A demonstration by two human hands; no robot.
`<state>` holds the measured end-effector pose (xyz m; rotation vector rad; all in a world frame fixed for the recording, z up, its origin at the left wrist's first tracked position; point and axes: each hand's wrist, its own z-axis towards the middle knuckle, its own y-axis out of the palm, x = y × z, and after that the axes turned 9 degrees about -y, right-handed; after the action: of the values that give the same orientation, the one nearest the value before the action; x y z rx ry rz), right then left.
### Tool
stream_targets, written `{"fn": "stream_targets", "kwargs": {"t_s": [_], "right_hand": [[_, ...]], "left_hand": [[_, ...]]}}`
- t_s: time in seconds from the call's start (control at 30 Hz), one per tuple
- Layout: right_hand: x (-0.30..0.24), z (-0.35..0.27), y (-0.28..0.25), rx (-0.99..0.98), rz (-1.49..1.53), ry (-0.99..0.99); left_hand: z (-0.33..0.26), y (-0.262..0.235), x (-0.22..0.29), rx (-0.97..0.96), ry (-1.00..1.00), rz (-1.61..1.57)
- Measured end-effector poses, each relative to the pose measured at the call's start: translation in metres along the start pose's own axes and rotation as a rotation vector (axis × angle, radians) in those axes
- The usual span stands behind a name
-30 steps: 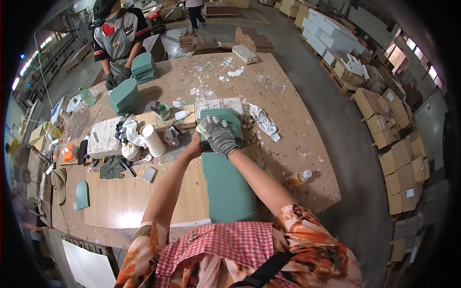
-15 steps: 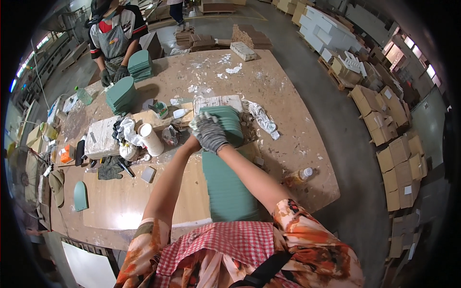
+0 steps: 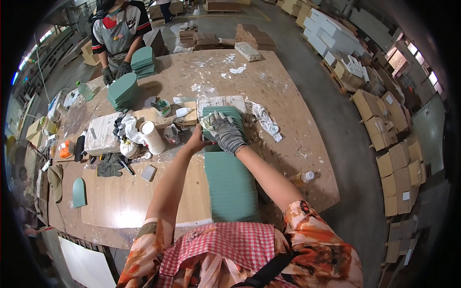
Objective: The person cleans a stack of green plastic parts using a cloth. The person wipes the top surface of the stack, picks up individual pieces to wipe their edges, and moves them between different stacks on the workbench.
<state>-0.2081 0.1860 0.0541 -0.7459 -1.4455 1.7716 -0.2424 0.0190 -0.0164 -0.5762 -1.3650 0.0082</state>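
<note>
My right hand (image 3: 227, 134), in a grey knitted glove, lies over the near face of a row of green boards (image 3: 235, 113) with rounded tops. A pale wad, apparently a cloth (image 3: 207, 122), is pressed under its fingertips. My bare left hand (image 3: 195, 140) grips the lower left edge of the nearest board in that row, its fingertips partly hidden. Closer to me, a long overlapping run of green boards (image 3: 230, 185) lies on the table. Behind the standing row sits a paint-smeared white block (image 3: 221, 102).
Left of my hands stand a white cup (image 3: 152, 139), a small tub (image 3: 172, 134) and a wrapped block (image 3: 102, 136). A crumpled rag (image 3: 265, 122) and a bottle (image 3: 303, 177) lie right. Across the table, a gloved co-worker (image 3: 116, 43) stands by more green stacks (image 3: 122, 91).
My right hand with the pale wad has moved from the row's left edge rightward onto the board's face. My left hand now shows more, at the board's left edge.
</note>
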Motion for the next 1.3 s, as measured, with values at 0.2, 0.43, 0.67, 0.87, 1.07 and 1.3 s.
{"fn": "stream_targets", "kwargs": {"t_s": [0.2, 0.43, 0.67, 0.87, 1.07, 1.3], "right_hand": [[0.004, 0.005, -0.011, -0.112, 0.119, 0.052], [0.010, 0.004, -0.017, -0.058, 0.188, -0.081], [-0.007, 0.010, -0.034, 0.138, 0.459, 0.091], [0.005, 0.048, 0.016, 0.112, 0.194, 0.080], [-0.026, 0.037, -0.009, 0.064, 0.235, 0.034], [0.036, -0.014, -0.021, 0.291, 0.393, 0.179]], "left_hand": [[0.007, 0.003, -0.001, -0.073, -0.028, -0.011], [0.016, 0.006, -0.020, -0.094, -0.035, -0.059], [0.006, 0.000, -0.022, -0.058, -0.045, -0.075], [0.015, 0.008, -0.008, -0.112, 0.010, -0.033], [-0.007, -0.010, -0.033, -0.038, -0.072, 0.062], [-0.001, -0.003, 0.007, -0.073, -0.082, -0.110]]}}
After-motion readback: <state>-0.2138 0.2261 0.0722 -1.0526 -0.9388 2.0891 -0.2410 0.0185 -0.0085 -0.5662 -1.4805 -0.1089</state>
